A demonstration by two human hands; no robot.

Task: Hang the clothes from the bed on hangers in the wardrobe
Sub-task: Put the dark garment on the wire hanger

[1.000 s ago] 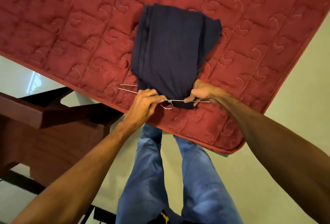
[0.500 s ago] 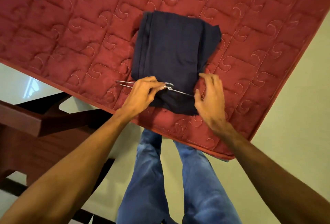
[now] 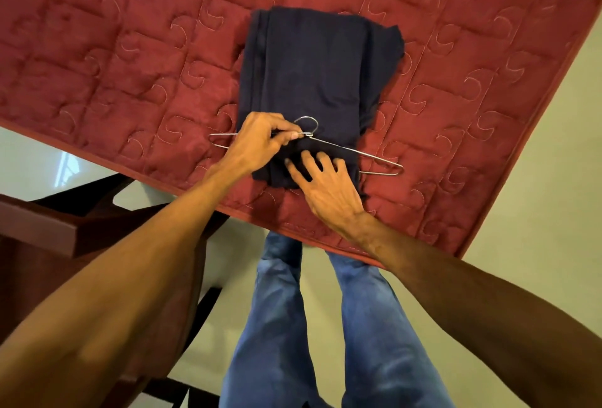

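- The folded navy garment (image 3: 319, 59) lay mid-frame on the red bed (image 3: 114, 49), with a wire hanger (image 3: 374, 158) across its near end.
- The left hand (image 3: 257, 144) pinched the hanger's neck, fingers narrow.
- The right hand (image 3: 325, 183) pressed the cloth's near edge, fingers spread.
- Best approach, probably: steady the hanger and drape the fold evenly over its bar.

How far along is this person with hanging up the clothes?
Early stage. Done: a wire hanger lies across the folded navy garment on the red mattress. In hand: the left hand pinches its neck, the right hand presses the cloth's near end. Left: lifting it and hanging it in a wardrobe, not in view.
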